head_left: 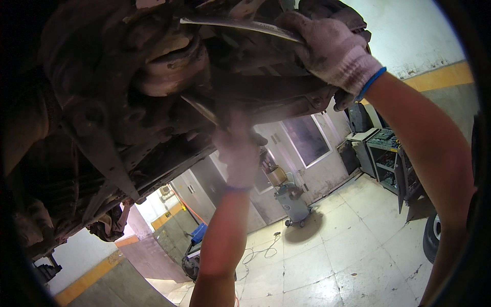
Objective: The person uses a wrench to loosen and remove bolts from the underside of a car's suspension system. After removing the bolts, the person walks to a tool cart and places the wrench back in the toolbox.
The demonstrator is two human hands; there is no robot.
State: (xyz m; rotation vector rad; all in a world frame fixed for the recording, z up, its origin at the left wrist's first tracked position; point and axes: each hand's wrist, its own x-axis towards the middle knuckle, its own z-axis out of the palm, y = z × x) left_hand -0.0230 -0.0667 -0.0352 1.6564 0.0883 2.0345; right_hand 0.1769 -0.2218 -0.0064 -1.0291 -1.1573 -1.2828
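Beneath a dark vehicle underside, the gloved right hand is closed around the right end of a long metal bar; the bar's long axis runs nearly level across the view, sloping slightly up to the left, so its free end points left, above a rounded, worn metal part; lower down, the gloved left hand, blurred, is wrapped around the lower end of a second bar; this one lies on a steeper diagonal, its visible end pointing up and left to the lower edge of the rounded part, though whether it touches cannot be told; behind and below, a grey wheeled machine stands on the tiled floor; to its right are a tool cart and, at the view's edge, a tyre.
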